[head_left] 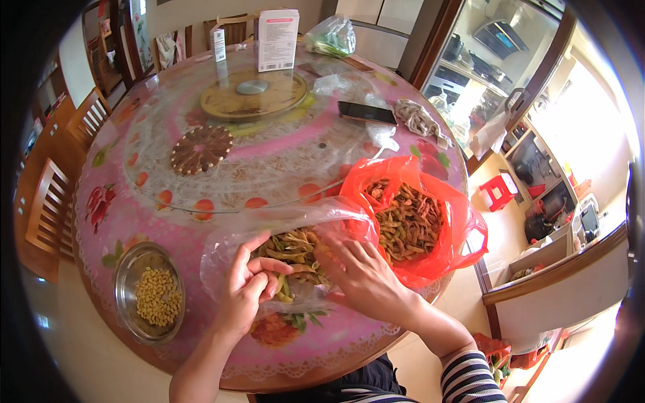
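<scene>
My left hand [252,285] is over the near left part of a clear plastic bag [222,252]. Its thumb and curled fingers press together; what they hold, if anything, is hidden. Inside the clear bag lie brownish-yellow bean pods [295,252]. Over the bag's right side reaches my right hand [359,272], fingers stretched out and slightly blurred, close to the pods. Touching on the right, a red plastic bag [463,221] stands wide at the top, full of brown and green pods [406,221]. A round metal bowl [125,305] of shelled yellow beans [158,295] sits left of my left hand.
The round table [148,221] has a glass turntable carrying a brown round mat [201,149], a wooden disc [222,101] and a phone [367,113]. Behind stand a white box [277,40] and a bag of green vegetables [330,37]. A crumpled cloth [420,121] lies right.
</scene>
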A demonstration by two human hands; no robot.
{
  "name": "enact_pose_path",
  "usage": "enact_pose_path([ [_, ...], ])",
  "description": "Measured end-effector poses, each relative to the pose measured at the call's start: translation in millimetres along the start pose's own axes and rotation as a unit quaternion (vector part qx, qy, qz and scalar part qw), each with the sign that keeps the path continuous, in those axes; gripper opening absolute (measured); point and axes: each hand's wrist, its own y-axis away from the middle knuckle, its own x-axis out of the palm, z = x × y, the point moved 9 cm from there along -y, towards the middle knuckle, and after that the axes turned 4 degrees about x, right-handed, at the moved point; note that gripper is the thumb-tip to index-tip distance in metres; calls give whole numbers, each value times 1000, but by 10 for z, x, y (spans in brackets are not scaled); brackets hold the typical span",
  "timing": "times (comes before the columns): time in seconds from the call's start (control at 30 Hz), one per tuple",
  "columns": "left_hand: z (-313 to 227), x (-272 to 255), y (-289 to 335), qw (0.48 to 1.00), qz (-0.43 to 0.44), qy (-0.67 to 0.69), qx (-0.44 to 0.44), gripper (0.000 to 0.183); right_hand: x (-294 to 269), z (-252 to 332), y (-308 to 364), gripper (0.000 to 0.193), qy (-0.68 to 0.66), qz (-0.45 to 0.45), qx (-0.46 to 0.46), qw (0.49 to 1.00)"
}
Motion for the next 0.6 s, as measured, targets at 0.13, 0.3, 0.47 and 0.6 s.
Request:
enact_pose_path([
  [0.13,-12,28,17,1000,7,4,-8,57,-484,-463,261,23,-112,-169,47,978],
  [0.3,40,60,30,998,16,35,-47,46,-489,-1332,385,14,-9,-167,209,963],
  [0.47,48,92,24,997,37,44,-43,34,-178,-1374,278,16,38,-112,159,980],
  [0.6,56,82,21,998,29,43,-46,31,-371,-1454,231,19,-42,-148,198,968],
])
